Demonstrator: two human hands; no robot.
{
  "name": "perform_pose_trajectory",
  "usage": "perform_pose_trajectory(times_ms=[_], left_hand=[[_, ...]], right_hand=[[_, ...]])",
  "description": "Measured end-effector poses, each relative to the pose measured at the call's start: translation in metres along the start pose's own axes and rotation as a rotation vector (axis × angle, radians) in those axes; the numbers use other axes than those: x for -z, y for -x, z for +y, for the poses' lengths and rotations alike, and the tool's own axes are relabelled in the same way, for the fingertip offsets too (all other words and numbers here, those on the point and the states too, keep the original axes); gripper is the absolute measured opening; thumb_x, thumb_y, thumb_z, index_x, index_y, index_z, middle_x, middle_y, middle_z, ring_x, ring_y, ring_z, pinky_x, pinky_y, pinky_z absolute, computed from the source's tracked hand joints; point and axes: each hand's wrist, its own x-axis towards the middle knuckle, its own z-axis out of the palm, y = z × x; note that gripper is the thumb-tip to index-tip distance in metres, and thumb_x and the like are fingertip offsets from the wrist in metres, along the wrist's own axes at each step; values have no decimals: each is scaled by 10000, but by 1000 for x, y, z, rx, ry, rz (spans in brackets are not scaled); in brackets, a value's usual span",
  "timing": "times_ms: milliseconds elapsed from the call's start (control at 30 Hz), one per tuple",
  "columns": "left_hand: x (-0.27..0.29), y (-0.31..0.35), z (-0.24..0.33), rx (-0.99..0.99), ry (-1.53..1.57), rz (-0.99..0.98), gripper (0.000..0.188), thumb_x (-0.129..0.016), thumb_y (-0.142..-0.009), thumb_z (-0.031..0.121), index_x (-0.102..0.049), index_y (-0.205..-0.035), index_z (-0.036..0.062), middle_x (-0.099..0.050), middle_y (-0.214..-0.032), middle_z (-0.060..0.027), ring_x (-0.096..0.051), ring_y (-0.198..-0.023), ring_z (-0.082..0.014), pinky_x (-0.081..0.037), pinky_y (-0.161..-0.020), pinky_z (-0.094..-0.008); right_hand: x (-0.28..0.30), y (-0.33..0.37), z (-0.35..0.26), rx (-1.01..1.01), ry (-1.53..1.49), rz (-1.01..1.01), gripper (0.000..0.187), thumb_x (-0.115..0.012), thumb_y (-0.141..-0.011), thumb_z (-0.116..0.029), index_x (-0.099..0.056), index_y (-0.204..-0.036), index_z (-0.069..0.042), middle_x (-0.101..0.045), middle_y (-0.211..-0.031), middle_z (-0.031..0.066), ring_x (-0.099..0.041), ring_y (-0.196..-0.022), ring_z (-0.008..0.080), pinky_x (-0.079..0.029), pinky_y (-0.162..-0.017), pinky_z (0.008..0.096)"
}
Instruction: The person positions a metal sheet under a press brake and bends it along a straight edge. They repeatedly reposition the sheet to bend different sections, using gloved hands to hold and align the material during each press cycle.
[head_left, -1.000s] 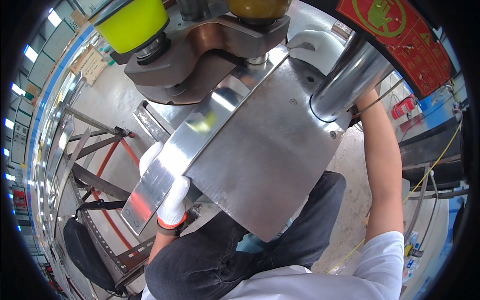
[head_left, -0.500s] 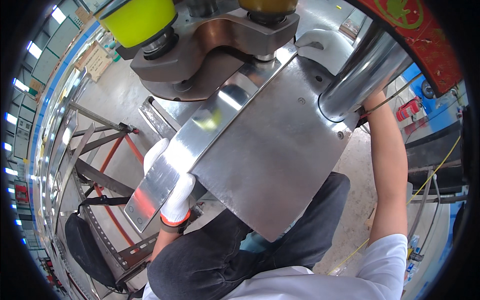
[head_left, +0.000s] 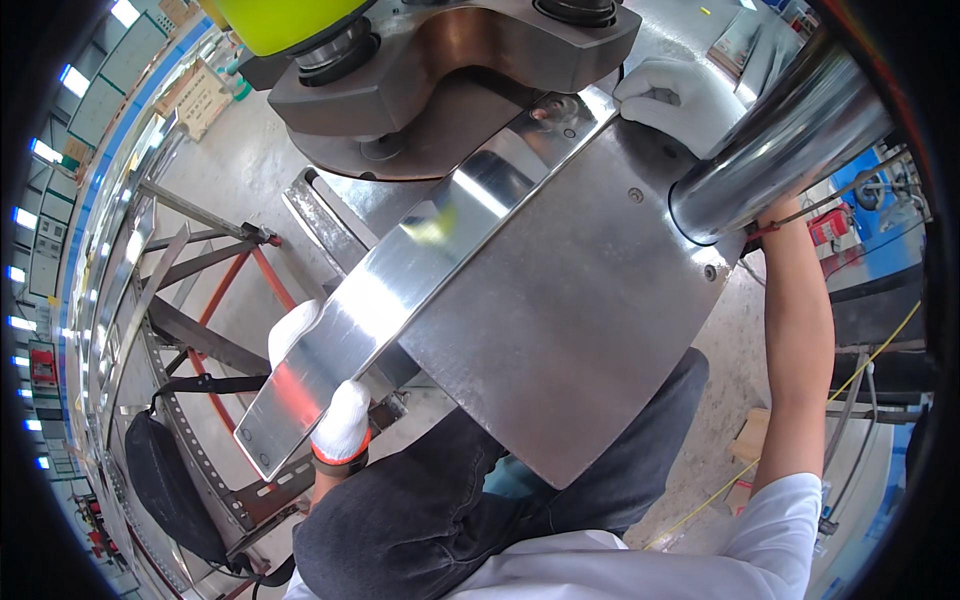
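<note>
A long, shiny flat metal strip (head_left: 372, 305) with small holes at its ends lies diagonally along the left edge of a grey steel plate (head_left: 560, 300). Near its lower-left end, my left hand (head_left: 343, 420), in a white glove with an orange cuff, grips the strip, thumb on the near side and fingers on the far side. My right hand (head_left: 680, 105), also gloved in white, is closed with its fingertips at the strip's far end. Just beyond that end stands a dark steel machine head (head_left: 450, 75), its curved base beside the strip.
A thick chrome column (head_left: 780, 135) rises at the right between my right forearm and the plate. A bright yellow-green cylinder (head_left: 290, 20) sits atop the machine head. To the left are a metal frame with red bars (head_left: 222, 290) and a hanging black bag (head_left: 165, 490).
The strip has slid slightly toward the lower left, and my left hand has moved down-left with it. My right hand stays at the far end. The view has shifted, so the machine appears farther right.
</note>
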Motion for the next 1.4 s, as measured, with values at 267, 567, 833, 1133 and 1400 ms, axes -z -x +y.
perform_pose_trajectory(times_ms=[267,567,833,1133,1400], left_hand=[[-5,-4,-1,36,5,-65,1160,-1017,-822,563,-474,-1669,-15,-614,-1552,-149,-622,-1444,-284,-515,-1213,-461],[-35,-14,18,79,57,-113,1077,-999,-842,379,-451,-1685,-8,-626,-1540,-145,-627,-1428,-277,-514,-1201,-445],[-29,-8,18,66,27,-93,1053,-972,-841,364,-458,-1678,-16,-617,-1539,-149,-627,-1421,-283,-508,-1204,-452],[-29,-10,17,72,19,-94,1043,-965,-811,312,-474,-1670,-19,-619,-1543,-154,-630,-1426,-290,-515,-1203,-455],[-28,-9,18,78,15,-88,1060,-982,-814,332,-471,-1676,-14,-614,-1551,-154,-626,-1431,-291,-513,-1206,-458]], right_hand=[[2,-2,-7,-25,-17,-68,176,-821,-1030,-157,-865,-1136,-24,-769,-1044,41,-721,-982,151,-569,-941,337],[-5,-1,1,75,-7,-9,175,-813,-1031,-162,-852,-1135,-27,-780,-1051,49,-723,-987,163,-569,-943,339],[-10,-4,-4,101,-34,25,203,-797,-1059,-226,-861,-1124,-45,-816,-1035,64,-749,-951,179,-586,-917,346],[-8,-1,-14,58,-6,24,224,-789,-1071,-239,-858,-1149,-42,-821,-1042,75,-765,-970,188,-597,-955,344],[-6,-3,-13,89,-21,2,214,-788,-1071,-233,-851,-1127,-37,-815,-1033,76,-756,-949,192,-591,-926,349]])
